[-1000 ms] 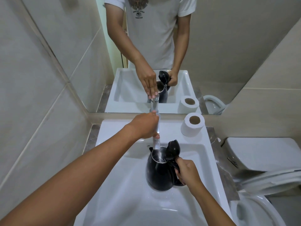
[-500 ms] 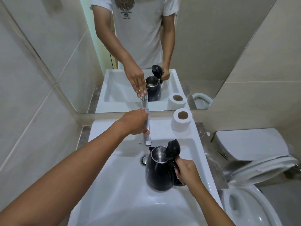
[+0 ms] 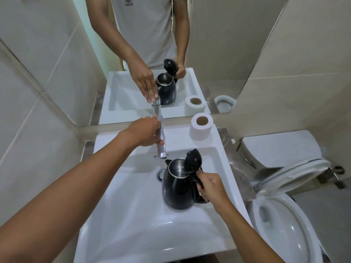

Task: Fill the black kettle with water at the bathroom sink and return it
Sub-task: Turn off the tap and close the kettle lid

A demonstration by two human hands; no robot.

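Black kettle (image 3: 178, 188) handle hidden by right hand (image 3: 211, 186); water lvl unclear.

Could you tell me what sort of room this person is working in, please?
Most likely a small bathroom: a white rectangular ceramic sink under a wall mirror, a white toilet with raised seat beside it, and a white toilet paper roll on the sink's ledge.

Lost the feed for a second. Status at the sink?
Left hand on tap; right hand grips kettle handle. Kettle in basin, lid open, beside spout, no water visible. Nothing in the way.
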